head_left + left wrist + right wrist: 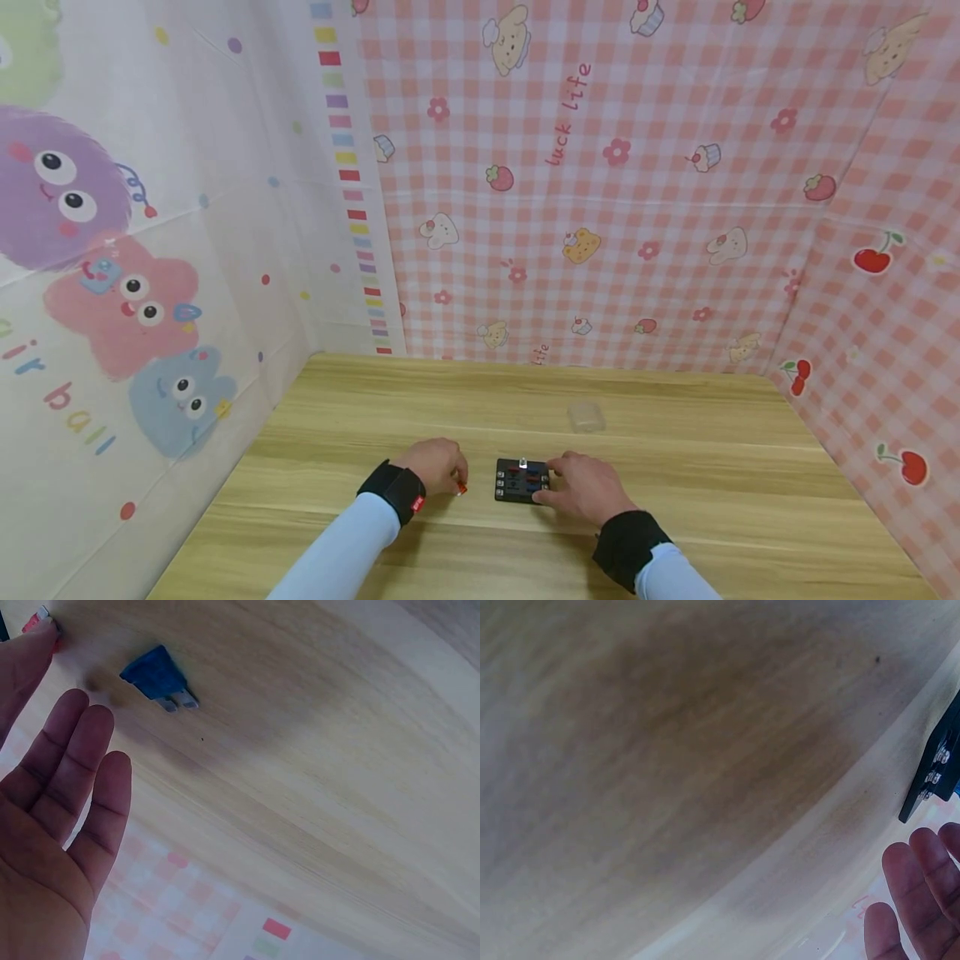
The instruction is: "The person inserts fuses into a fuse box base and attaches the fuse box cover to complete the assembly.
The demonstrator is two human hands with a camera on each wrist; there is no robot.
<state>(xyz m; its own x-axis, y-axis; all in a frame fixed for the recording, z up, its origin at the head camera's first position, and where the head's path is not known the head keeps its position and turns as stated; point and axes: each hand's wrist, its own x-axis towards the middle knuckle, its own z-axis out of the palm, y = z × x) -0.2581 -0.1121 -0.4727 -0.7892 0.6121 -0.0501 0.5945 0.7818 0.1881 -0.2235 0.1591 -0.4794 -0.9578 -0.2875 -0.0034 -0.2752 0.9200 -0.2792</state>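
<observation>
A red blade fuse [36, 621] is pinched between the thumb and fingertips of my left hand [437, 464], left of the black fuse box [512, 492]. In the left wrist view the other fingers are loosely extended, and a blue blade fuse [156, 673] lies on the wood near them, its metal prongs showing. My right hand [588, 487] holds the fuse box by its right side, thumb at the near corner and fingers at the far one. Red and blue fuses sit in the box's middle, between rows of metal screw terminals. Only the box's edge [932, 769] shows in the right wrist view.
A clear plastic cover [586, 417] lies on the wooden table [675, 417] beyond the box. Patterned cloth walls stand behind the table [525, 250] and along its left and right sides.
</observation>
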